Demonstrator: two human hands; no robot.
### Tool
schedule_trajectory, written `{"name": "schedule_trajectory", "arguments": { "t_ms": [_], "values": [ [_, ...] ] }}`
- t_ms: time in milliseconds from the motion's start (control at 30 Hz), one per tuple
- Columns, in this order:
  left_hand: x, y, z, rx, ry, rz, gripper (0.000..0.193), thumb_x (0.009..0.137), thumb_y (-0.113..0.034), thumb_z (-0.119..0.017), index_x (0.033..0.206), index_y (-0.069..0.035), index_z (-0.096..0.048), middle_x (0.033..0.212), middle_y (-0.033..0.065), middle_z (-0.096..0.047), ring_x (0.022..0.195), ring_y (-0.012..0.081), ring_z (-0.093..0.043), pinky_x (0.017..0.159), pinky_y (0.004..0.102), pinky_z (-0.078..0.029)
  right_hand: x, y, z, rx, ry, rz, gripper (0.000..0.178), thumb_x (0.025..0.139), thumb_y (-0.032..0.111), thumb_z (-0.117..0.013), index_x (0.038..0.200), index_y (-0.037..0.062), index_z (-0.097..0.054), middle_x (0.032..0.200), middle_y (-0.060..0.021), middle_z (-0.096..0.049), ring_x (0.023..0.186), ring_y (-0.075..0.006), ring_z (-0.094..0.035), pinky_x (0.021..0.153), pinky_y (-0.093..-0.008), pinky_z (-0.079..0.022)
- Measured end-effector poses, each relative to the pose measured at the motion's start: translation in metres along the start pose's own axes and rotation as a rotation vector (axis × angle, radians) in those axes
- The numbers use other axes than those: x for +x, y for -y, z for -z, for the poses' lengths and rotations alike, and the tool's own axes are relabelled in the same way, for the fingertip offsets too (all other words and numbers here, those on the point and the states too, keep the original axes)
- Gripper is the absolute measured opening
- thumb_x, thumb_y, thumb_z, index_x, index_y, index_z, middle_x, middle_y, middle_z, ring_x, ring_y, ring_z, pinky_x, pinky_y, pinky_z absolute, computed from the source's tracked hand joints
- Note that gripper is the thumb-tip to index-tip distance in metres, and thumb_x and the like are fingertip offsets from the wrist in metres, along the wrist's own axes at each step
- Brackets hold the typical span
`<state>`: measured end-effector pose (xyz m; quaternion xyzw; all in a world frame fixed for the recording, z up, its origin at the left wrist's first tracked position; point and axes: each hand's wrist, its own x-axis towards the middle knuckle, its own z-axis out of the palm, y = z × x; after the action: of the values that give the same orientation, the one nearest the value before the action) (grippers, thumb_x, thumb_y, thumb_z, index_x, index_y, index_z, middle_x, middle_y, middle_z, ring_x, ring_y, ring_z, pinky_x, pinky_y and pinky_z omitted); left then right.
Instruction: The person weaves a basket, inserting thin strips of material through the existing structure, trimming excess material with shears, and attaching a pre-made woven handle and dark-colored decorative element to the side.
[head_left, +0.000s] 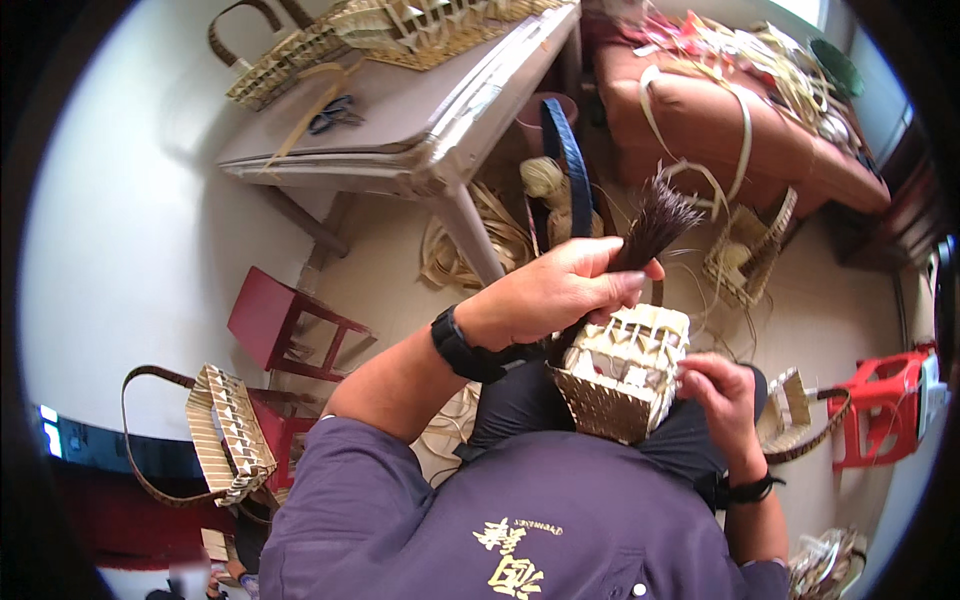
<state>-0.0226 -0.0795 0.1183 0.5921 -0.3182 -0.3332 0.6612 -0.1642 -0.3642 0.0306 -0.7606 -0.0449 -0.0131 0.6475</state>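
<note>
On my lap, between my thighs, rests a small woven basket of pale straw-coloured strips, its patterned side facing up. My left hand is closed around a bundle of dark brown strands, whose frayed, brush-like end sticks out past my fingers, above the basket's far side. A dark length continues below that hand toward the basket; whether it joins it I cannot tell. My right hand is closed with fingers curled at the basket's right edge. What its fingertips pinch, if anything, is too small to make out.
Woven baskets and scissors lie on a table ahead left. A pinkish sofa holds loose strips. A red stool stands left, a red plastic stool right. Baskets flank me; coiled strips lie on the floor.
</note>
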Motion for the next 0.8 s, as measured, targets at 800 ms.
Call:
{"name": "schedule_trajectory", "arguments": {
  "t_ms": [800],
  "values": [
    [0.003,0.139,-0.073,-0.236,0.072,0.206,0.021,0.113,-0.021,-0.055,0.118,-0.004,-0.064,0.096,-0.0016,-0.065,0.083,0.0064,-0.061,0.077,0.0241,-0.053,-0.001,-0.026,-0.046,0.616,-0.418,-0.128,0.014,0.101,0.015,-0.074,0.095,0.0024,-0.073,0.082,-0.0053,-0.074,0.068,-0.0097,-0.068,0.061,-0.0225,-0.053]
  ]
}}
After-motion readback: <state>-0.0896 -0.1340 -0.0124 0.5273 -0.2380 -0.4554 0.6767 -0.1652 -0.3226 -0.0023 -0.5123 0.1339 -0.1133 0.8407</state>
